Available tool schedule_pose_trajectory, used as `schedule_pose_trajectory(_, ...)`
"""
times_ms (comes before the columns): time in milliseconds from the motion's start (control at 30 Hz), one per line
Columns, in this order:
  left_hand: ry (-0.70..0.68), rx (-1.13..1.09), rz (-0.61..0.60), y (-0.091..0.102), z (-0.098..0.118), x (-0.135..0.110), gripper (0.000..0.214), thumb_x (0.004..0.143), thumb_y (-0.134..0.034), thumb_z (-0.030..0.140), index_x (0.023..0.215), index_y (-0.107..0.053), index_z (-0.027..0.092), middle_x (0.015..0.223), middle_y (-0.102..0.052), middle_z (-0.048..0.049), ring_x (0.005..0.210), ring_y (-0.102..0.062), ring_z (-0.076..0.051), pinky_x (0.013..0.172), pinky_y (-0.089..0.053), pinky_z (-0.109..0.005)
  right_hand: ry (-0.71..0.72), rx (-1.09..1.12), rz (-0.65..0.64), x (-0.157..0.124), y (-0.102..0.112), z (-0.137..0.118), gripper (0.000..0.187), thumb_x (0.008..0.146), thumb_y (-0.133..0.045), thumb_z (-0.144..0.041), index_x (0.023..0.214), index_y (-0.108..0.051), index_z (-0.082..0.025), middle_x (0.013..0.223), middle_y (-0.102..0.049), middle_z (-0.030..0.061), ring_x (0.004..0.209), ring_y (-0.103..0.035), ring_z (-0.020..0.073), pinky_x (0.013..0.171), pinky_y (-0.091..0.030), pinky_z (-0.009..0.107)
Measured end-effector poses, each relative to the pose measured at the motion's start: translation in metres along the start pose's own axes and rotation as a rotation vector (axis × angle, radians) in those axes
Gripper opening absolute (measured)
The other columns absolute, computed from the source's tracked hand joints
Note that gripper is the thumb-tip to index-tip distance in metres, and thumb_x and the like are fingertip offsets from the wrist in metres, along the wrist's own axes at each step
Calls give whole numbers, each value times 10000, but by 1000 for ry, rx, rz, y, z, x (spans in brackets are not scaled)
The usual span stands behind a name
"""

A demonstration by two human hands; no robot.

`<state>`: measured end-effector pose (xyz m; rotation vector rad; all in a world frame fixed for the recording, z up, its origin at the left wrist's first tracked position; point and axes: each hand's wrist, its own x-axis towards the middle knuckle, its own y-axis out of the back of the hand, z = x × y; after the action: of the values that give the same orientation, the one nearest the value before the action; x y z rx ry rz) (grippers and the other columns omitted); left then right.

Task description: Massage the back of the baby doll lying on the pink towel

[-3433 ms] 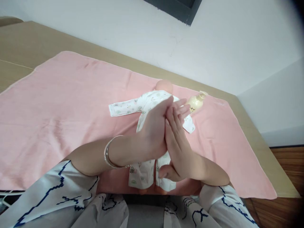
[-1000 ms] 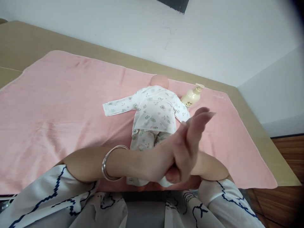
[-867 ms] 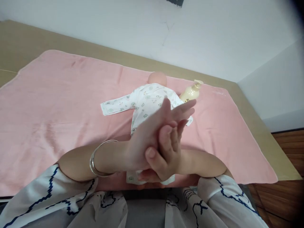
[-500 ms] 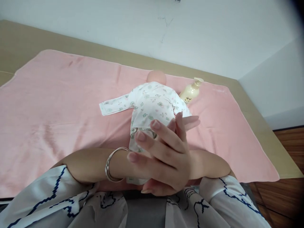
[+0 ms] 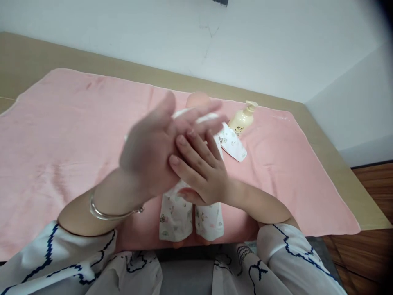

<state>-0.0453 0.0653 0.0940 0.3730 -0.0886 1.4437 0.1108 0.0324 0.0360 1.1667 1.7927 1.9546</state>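
Note:
My left hand [image 5: 147,147], palm turned up and a bit blurred, is open with its fingers stretched to the right. Across its palm and fingers lie the fingers of my right hand [image 5: 204,172], which is open as well. Both hands touch each other above a baby doll in a white printed outfit [image 5: 175,221]. The doll's rounded head [image 5: 198,99] shows at the far end; its middle is hidden behind my hands. A cream pump bottle [image 5: 242,121] lies tilted beside the doll's sleeve.
A pink blanket [image 5: 76,131] lies under the doll on a wooden table [image 5: 331,151]. Behind the table rises a white wall [image 5: 153,37]. A dark wooden floor [image 5: 371,184] shows at the right.
My left hand has come out from behind the right and turned palm up, higher and to the left. The right hand has moved up and away from me. The doll's legs now show.

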Motion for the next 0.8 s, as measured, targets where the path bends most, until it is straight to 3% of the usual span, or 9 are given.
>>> schedule_pose_trajectory(67,75,-293,-151,8,-8,19,793,1069,139,380,1368,-577,218,1291,-699,-21,1422,-538,-237,1107,-473,-566,54,33,91,8,-16,14,638,1007,-444,-494,1607,-339,-304,1704,-306,-17,1622,-95,278,1347,-75,548)
schedule_pose_trajectory(133,-24,-406,27,1,-32,40,664,1090,38,431,1310,-556,231,1438,-620,-19,1471,-484,-186,1234,-398,-468,-57,46,80,19,-33,34,589,1032,-392,-379,1600,-353,-228,1702,-312,48,1622,-135,248,1340,-122,546)
schedule_pose_trajectory(200,25,-378,206,-14,-65,60,502,1106,-106,383,1182,-581,237,1427,-625,-41,1431,-524,-159,1278,-361,-396,-162,66,68,30,-50,56,542,1028,-376,-292,1553,-430,-166,1688,-333,104,1615,-183,252,1326,-170,553)
schedule_pose_trajectory(300,213,-395,184,-37,-111,81,484,1111,-173,427,1089,-605,208,1275,-702,-102,1268,-649,-198,1195,-470,-465,-140,136,5,38,-68,91,454,1007,-402,-256,1403,-603,-159,1604,-481,114,1560,-349,242,1318,-204,534)
schedule_pose_trajectory(400,118,-319,226,-50,-134,86,431,1114,-249,382,1038,-633,200,1242,-711,-93,1236,-652,-178,1178,-478,-430,-149,195,-9,38,-73,122,418,1021,-408,-297,1350,-648,-204,1574,-524,82,1543,-383,226,1316,-197,544)
schedule_pose_trajectory(467,60,-255,245,-53,-139,83,365,1096,-331,349,1011,-653,201,1207,-717,-87,1221,-646,-190,1175,-469,-430,-259,195,4,37,-72,134,472,1040,-382,-349,1439,-578,-189,1614,-464,104,1559,-352,241,1303,-225,556)
schedule_pose_trajectory(633,-84,-77,269,-49,-149,71,266,1032,-446,378,1018,-676,244,1153,-736,-60,1166,-657,-233,1087,-509,-436,-560,40,-19,35,-66,110,633,1055,-327,-400,1519,-438,15,1590,-434,279,1539,-362,373,1272,-258,610)
schedule_pose_trajectory(700,-104,-50,300,-50,-152,66,313,1043,-412,431,1026,-665,248,1153,-733,-70,1162,-661,-240,1077,-511,-443,-487,17,-37,34,-65,91,582,1035,-358,-325,1523,-456,-24,1621,-408,242,1563,-316,365,1288,-229,607)
schedule_pose_trajectory(800,-135,0,297,-52,-155,59,374,1047,-384,532,1095,-651,276,1209,-715,-70,1209,-643,-232,1110,-489,-436,-209,90,-129,35,-64,86,550,976,-436,-225,1522,-507,-214,1654,-412,63,1597,-248,298,1320,-152,601)
